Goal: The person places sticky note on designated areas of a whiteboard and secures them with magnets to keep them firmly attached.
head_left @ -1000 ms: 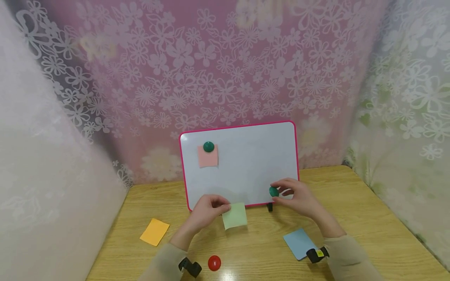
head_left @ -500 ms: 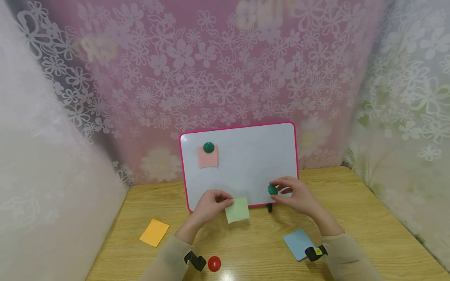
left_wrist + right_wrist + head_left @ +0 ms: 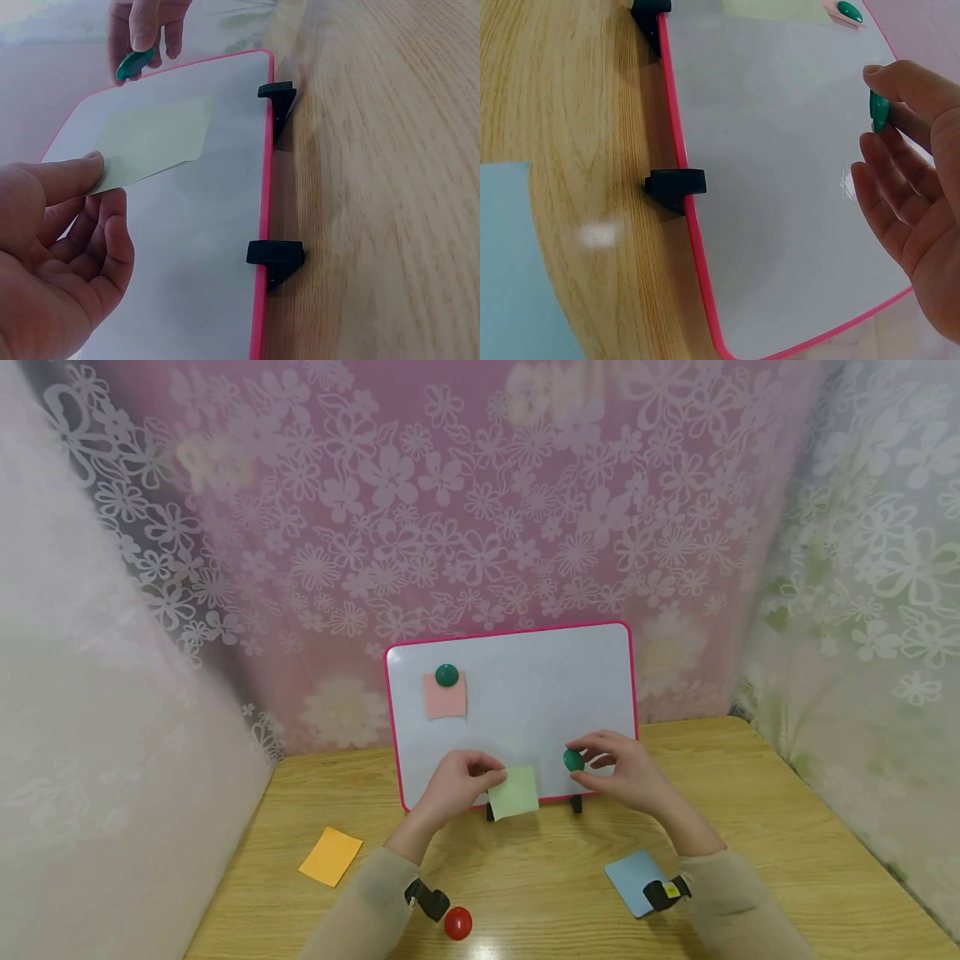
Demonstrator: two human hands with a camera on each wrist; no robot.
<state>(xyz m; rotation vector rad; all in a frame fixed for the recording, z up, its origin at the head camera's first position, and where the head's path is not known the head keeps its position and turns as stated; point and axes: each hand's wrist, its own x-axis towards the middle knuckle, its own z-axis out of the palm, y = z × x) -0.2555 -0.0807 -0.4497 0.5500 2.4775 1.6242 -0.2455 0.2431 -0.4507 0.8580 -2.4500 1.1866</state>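
Paper note (image 3: 516,794), likely light and limp, hangs corner-pinched in left hand (image 3: 454,783); right hand (image 3: 630,774) grips probably stiff green disc (image 3: 573,761) by its rim.

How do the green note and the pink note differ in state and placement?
Support: the green note is pinched in the left hand's fingers; the pink note is up on the whiteboard.
Magnet: the green note has none on it; the pink note has a green magnet over its top edge.
Position, head view: green note overlaps the board's bottom edge; pink note is upper left.
Shared: both squarish, plain-looking notes.
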